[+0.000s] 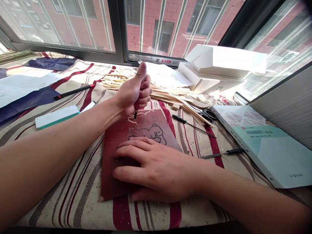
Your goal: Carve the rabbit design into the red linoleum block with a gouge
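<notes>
My left hand [134, 94] grips a small carving tool [136, 113] in its fist, with the thumb up and the steel tip down in the upper part of a dark red carving block [114, 139]. Pale shavings curl around that tip. A carved outline of an animal figure [147, 132] shows on the block's surface, just above my right hand [156, 170]. That hand lies flat across the block's lower part, fingers pointing left, pressing it onto the striped cloth [80, 195]. The hand hides the block's lower middle.
Beyond the block lie thin wooden strips [175, 97] and black-handled scissors [207, 114]. Two more carving tools [192, 125] [221, 153] sit to the right, beside a pale green book [263, 146]. White boxes [219, 65] stand by the window [151, 29]. Wood shavings dot the cloth.
</notes>
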The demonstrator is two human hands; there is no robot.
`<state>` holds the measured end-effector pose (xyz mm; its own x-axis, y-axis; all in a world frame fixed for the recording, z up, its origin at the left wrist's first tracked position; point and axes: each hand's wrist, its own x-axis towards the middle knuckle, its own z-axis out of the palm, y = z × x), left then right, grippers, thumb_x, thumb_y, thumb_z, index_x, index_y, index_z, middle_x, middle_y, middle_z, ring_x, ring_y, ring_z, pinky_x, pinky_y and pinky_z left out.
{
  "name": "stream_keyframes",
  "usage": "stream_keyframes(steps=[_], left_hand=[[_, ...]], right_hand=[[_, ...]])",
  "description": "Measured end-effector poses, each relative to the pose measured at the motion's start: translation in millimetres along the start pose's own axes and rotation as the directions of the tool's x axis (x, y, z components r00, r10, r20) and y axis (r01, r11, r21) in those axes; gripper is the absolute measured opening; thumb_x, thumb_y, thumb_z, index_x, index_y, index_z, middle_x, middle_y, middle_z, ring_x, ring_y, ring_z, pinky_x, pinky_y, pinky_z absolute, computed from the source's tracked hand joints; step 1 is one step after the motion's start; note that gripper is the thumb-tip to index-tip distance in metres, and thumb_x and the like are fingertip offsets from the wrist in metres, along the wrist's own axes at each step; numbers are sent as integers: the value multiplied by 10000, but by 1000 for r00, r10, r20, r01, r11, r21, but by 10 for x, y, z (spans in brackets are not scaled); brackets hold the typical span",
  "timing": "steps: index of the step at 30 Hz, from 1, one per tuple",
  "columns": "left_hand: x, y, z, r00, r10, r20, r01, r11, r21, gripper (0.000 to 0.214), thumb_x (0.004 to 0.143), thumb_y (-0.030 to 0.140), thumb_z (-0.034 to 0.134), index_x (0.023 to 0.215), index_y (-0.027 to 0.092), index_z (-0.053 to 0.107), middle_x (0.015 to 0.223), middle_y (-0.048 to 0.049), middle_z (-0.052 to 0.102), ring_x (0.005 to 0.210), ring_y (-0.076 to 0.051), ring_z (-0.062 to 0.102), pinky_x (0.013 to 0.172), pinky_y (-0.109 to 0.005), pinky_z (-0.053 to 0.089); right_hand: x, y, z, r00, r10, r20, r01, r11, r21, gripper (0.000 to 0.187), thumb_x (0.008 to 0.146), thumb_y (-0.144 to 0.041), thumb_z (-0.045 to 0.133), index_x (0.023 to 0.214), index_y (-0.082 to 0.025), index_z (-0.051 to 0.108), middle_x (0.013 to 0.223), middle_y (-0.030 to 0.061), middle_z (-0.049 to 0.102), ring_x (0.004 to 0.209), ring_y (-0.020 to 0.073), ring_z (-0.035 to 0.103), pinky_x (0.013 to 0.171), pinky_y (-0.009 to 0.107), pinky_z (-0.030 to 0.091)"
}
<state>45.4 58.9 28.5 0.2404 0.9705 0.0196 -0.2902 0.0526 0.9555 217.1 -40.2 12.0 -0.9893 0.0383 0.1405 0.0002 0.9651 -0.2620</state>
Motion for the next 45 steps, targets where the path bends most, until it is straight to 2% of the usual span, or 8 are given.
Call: stream_keyframes(steps=[4, 10, 14, 17, 22, 28, 36, 45], left_hand=[[-10, -34, 57, 997, 7, -82, -4, 999, 34, 652, 1098, 625, 435, 599, 224, 312, 446, 90, 231, 334, -41, 152, 351, -203, 97], [-63, -189, 216, 890, 381, -249, -326, 915, 237, 628, 1107, 481, 518, 569, 217, 328, 464, 51, 310, 400, -56, 271, 385, -246, 208], [-69, -119, 143, 977, 189, -94, -176, 975, 134, 646, 1116, 563, 437, 577, 226, 325, 440, 62, 272, 350, -53, 221, 353, -226, 137], [-65, -33, 25, 995, 74, 63, -75, 997, 24, 659, 1118, 618, 367, 591, 223, 336, 450, 81, 237, 333, -41, 176, 351, -191, 119], [-43, -3, -61, 999, 5, 37, -3, 998, -58, 665, 1095, 644, 425, 598, 216, 316, 444, 96, 218, 327, -32, 163, 345, -175, 118], [-95, 81, 15, 999, 35, 15, -34, 999, -36, 649, 1132, 622, 281, 621, 222, 298, 459, 92, 204, 315, -32, 171, 347, -176, 117], [-49, 5, 2, 983, 184, -17, -183, 981, 61, 623, 1125, 549, 431, 604, 217, 348, 457, 78, 307, 326, -30, 269, 353, -178, 172], [-6, -38, 66, 989, 133, -59, -129, 990, 61, 614, 1104, 540, 495, 599, 226, 341, 456, 79, 279, 339, -39, 242, 364, -184, 154]], right_hand=[[-4, -10, -10, 1000, -5, -2, 5, 1000, 9, 446, 1123, -374, 494, 1466, -134, 647, 1553, 174, 565, 1467, 320, 472, 1290, 488, 353], [-2, -28, -2, 1000, 11, 12, -11, 1000, 10, 441, 1125, -358, 481, 1465, -130, 644, 1565, 180, 547, 1461, 329, 472, 1287, 484, 356], [4, -17, -2, 1000, 3, 9, -3, 1000, 12, 441, 1127, -351, 478, 1470, -124, 639, 1564, 182, 552, 1473, 327, 459, 1294, 492, 349], [3, -8, -16, 1000, 3, 17, -3, 1000, 21, 450, 1122, -372, 492, 1468, -128, 644, 1562, 180, 557, 1468, 332, 468, 1293, 507, 351], [-7, -9, -17, 1000, -1, 11, 0, 1000, 24, 462, 1125, -383, 487, 1474, -124, 643, 1568, 178, 555, 1461, 325, 477, 1287, 491, 363], [-24, 26, -1, 1000, 11, -2, -11, 999, 33, 463, 1135, -393, 466, 1466, -123, 645, 1572, 169, 555, 1488, 323, 461, 1293, 481, 361], [-14, 59, -15, 1000, 19, -10, -19, 999, 51, 473, 1124, -393, 488, 1469, -107, 638, 1560, 183, 561, 1448, 322, 506, 1295, 494, 360], [-25, 45, -10, 1000, 16, 2, -16, 999, 52, 469, 1121, -390, 487, 1473, -118, 635, 1570, 170, 559, 1446, 318, 495, 1293, 493, 357]])
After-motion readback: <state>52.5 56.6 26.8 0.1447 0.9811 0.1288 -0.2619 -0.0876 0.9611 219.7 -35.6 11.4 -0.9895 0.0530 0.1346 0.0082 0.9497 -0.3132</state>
